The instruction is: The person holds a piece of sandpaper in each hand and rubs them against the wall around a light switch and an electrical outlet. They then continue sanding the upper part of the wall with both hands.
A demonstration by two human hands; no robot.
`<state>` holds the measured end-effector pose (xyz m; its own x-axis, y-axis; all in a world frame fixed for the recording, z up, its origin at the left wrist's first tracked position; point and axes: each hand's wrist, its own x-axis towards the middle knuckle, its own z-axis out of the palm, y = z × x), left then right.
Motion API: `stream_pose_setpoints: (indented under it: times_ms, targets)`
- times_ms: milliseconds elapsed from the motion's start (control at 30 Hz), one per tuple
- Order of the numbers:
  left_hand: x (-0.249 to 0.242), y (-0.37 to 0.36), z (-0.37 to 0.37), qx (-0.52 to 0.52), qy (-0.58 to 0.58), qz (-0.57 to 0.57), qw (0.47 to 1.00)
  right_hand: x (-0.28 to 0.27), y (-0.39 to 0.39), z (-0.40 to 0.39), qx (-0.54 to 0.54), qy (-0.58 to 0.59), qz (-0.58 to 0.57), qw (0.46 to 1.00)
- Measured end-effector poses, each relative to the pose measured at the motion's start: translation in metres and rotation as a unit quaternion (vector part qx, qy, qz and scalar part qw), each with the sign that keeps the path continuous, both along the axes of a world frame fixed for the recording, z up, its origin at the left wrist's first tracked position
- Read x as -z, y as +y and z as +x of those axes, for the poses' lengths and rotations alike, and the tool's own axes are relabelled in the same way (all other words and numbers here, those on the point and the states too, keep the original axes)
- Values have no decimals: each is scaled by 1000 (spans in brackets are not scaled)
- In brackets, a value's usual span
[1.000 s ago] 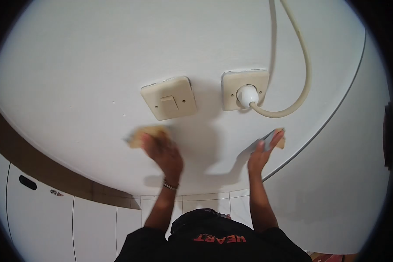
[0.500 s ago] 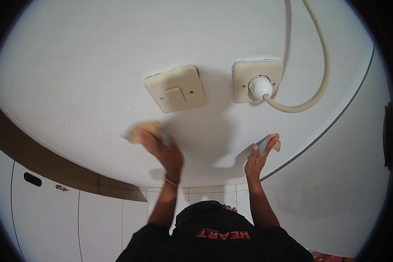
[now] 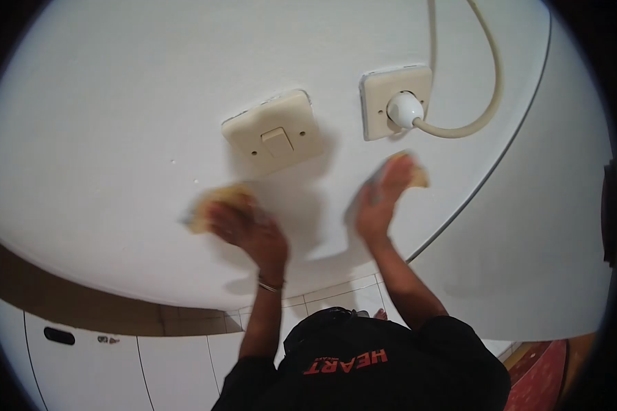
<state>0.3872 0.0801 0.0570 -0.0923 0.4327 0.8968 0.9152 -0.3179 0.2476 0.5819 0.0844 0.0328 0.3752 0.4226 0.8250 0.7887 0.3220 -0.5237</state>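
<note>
My left hand (image 3: 250, 233) presses a tan sheet, which looks like sandpaper (image 3: 236, 197), against the white wall (image 3: 151, 89), below and left of the light switch (image 3: 277, 140). A second sandpaper sheet (image 3: 418, 176), tan with a grey side, lies under my right hand (image 3: 384, 198), just below the wall socket (image 3: 371, 103). Both hands are smeared by motion, and their palms hide much of the sheets. A white plug (image 3: 404, 109) sits in the socket.
A beige cable (image 3: 493, 89) loops from the plug up the wall. To the right, a dark edge line borders another pale surface (image 3: 528, 240). White panels (image 3: 96, 370) stand at lower left, near floor tiles (image 3: 343, 294). Red patterned fabric (image 3: 541, 377) shows at lower right.
My right hand has moved up and slightly left with its sheet, closer to the socket. My left hand stays below the switch, its sheet slightly lower. The view has tilted.
</note>
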Motion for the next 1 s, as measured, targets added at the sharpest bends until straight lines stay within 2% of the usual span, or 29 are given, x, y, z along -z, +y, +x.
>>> stream_pose_setpoints:
  times_ms: [33, 67, 100, 133, 167, 233, 267, 300, 333, 367, 400, 433, 467, 500, 533, 567, 600, 633, 667, 700, 733, 767, 800, 867, 900, 933, 967, 1000]
  targets:
    - [21, -8, 12, -94, 168, -31, 981, 18, -5, -17, -16, -76, -4, 997]
    - [34, -11, 4, -104, 193, -50, 974, 35, -13, -21, -5, -75, -4, 997]
    - [40, -12, -7, -113, 220, -67, 967, 51, -23, -21, -32, -155, -25, 987]
    - [36, -9, -26, -52, 89, -43, 994, 62, -25, -16, -58, -233, -46, 970]
    - [28, -2, -49, 9, -46, -23, 999, 71, -25, 4, -21, -218, -83, 972]
    - [4, 7, -95, 12, -217, 65, 974, 55, -20, 44, 31, -56, -75, 995]
    - [-24, 0, -98, 42, -265, 70, 961, 27, -17, 51, 16, 89, -19, 996]
    - [-47, -3, -96, 73, -313, 75, 944, 0, -15, 55, 1, 231, 41, 972]
    - [-47, 0, -88, 81, -312, 72, 944, -11, -10, 55, -12, 232, 48, 972]
    - [-41, 0, -73, 34, -249, 70, 965, -19, -8, 51, -27, 231, 54, 971]
    - [-32, -1, -56, -14, -186, 69, 980, -27, -8, 25, -49, 180, 45, 981]
    - [-12, -2, -36, -5, -113, 33, 993, -12, 0, -3, -16, 51, 15, 998]
    - [7, -9, -9, 15, -13, -4, 1000, 1, -11, -26, -44, -101, -23, 994]
    - [26, -19, 10, -14, 141, -68, 988, 16, -19, -46, -94, -181, -82, 976]
    - [37, -18, 10, -60, 194, -63, 977, 20, -30, -54, -175, -218, -107, 954]
    - [46, -17, 8, -104, 247, -53, 962, 28, -28, -45, -164, -217, -109, 956]
    - [46, -11, -7, -11, 75, -40, 996, 43, -23, -30, -107, -227, -85, 964]
    - [45, -1, -28, 81, -102, -32, 991, 56, -22, -9, -52, -238, -64, 968]
    - [32, 4, -53, 66, -152, 9, 986, 59, -20, 21, -20, -186, -75, 980]
    - [12, 5, -75, 48, -198, 49, 978, 52, -17, 47, 77, -140, -50, 986]
    - [-12, 0, -89, 19, -238, 48, 970, 37, -16, 65, -47, 188, 12, 981]
    - [-28, -3, -95, -10, -276, 48, 960, 38, -12, 93, 47, 166, 4, 985]
    - [-27, -1, -89, -5, -275, 46, 960, 45, -10, 97, 52, 168, 5, 984]
    - [-22, -3, -71, 5, -277, 73, 958, 60, -5, 99, 27, 352, -35, 935]
    - [-1, 0, -58, -20, -209, 78, 975, 62, -2, 101, 14, 437, -50, 898]
    - [20, -4, -35, -11, -201, 40, 979, 63, -6, 75, 6, 391, -39, 920]
    - [49, -6, -18, -17, -102, 11, 995, 68, -18, 34, -2, 343, -30, 939]
    - [72, -20, 6, 14, -67, -77, 995, 80, -31, 1, -32, 302, -73, 950]
